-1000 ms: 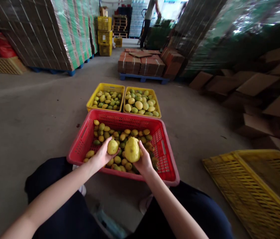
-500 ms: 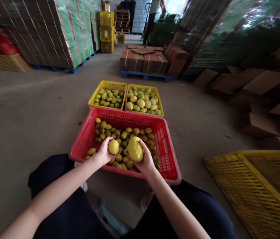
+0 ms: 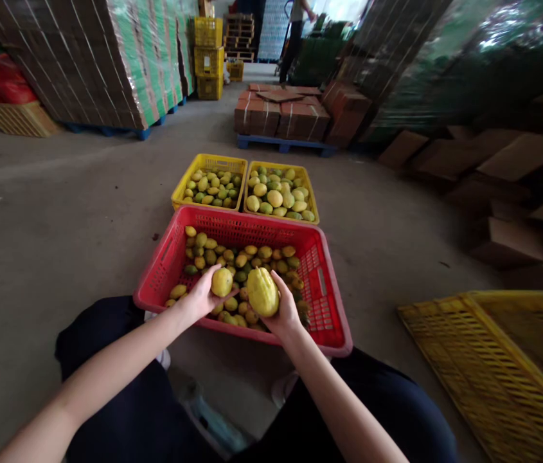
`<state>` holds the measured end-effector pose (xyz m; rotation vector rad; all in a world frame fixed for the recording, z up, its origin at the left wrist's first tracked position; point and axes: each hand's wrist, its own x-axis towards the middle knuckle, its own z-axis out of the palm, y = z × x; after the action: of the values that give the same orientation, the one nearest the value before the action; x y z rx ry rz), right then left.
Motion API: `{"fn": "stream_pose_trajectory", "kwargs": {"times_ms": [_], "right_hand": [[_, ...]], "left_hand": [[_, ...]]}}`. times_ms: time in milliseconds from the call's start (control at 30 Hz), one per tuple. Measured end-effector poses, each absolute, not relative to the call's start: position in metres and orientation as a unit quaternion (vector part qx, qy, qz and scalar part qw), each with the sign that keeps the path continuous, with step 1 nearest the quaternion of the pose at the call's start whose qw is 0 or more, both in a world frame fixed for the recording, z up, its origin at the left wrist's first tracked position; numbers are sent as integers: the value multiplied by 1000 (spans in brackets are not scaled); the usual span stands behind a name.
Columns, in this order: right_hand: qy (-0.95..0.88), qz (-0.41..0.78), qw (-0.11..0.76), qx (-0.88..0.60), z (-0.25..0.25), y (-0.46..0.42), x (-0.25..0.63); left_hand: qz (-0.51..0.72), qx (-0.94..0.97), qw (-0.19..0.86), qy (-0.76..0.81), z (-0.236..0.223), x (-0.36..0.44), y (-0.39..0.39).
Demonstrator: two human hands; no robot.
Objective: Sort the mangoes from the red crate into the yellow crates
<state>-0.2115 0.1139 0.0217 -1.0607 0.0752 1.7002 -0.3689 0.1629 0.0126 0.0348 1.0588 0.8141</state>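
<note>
My left hand (image 3: pixel 204 297) is closed round a small yellow lemon (image 3: pixel 222 282), its thumb over the top. In my right hand (image 3: pixel 284 307) rests a larger, ridged yellow lemon (image 3: pixel 262 292), gripped from the right side and below. Both hands are held over a red plastic crate (image 3: pixel 333 302), a short gap between the two fruits. Loose yellow and green lemons (image 3: pixel 240 259) lie across the bottom of this crate. Behind it two yellow crates stand side by side: the left one (image 3: pixel 179 182) holds smaller lemons, the right one (image 3: pixel 310 193) bigger ones.
An empty-looking yellow crate (image 3: pixel 483 347) lies at the right. Cardboard boxes (image 3: pixel 507 238) are heaped behind it. Flattened cartons (image 3: pixel 281 116) sit on a blue pallet (image 3: pixel 284 144) ahead. Wrapped stacks (image 3: pixel 92 58) rise at the left, and a person (image 3: pixel 294 35) stands at the back.
The large lemon has turned in my right hand, so its deep grooves now face me. My left hand still holds the small lemon, slightly turned.
</note>
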Motion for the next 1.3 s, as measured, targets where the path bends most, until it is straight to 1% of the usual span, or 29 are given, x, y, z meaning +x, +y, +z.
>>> {"fn": "stream_pose_trajectory", "kwargs": {"times_ms": [167, 267, 367, 500, 600, 767, 867, 933, 1000, 1100, 1167, 1300], "right_hand": [[-34, 753, 519, -403, 14, 112, -210], [-97, 762, 512, -385, 9, 109, -211], [-175, 736, 535, -376, 7, 106, -214], [-232, 721, 540, -367, 5, 104, -216], [-179, 748, 528, -359, 2, 105, -216], [-70, 773, 539, -327, 4, 106, -216], [-48, 784, 536, -310, 7, 108, -216], [-17, 795, 521, -312, 7, 110, -216], [22, 797, 506, -327, 4, 112, -216], [58, 793, 478, -374, -2, 114, -215], [65, 786, 466, -401, -6, 115, -215], [29, 768, 483, -419, -6, 115, -213]], "left_hand": [[386, 57, 802, 452, 16, -369, 161], [399, 173, 782, 446, 22, -369, 157], [403, 312, 752, 418, 28, -370, 154], [402, 378, 741, 383, 29, -374, 152], [398, 328, 770, 376, 26, -375, 154], [402, 76, 823, 393, 22, -374, 160], [419, 5, 822, 386, 20, -373, 163], [415, -16, 814, 406, 19, -372, 165], [383, -24, 817, 431, 17, -372, 166], [333, -19, 835, 438, 13, -372, 166], [321, -19, 840, 437, 11, -372, 166], [338, 35, 830, 443, 11, -369, 165]]}}
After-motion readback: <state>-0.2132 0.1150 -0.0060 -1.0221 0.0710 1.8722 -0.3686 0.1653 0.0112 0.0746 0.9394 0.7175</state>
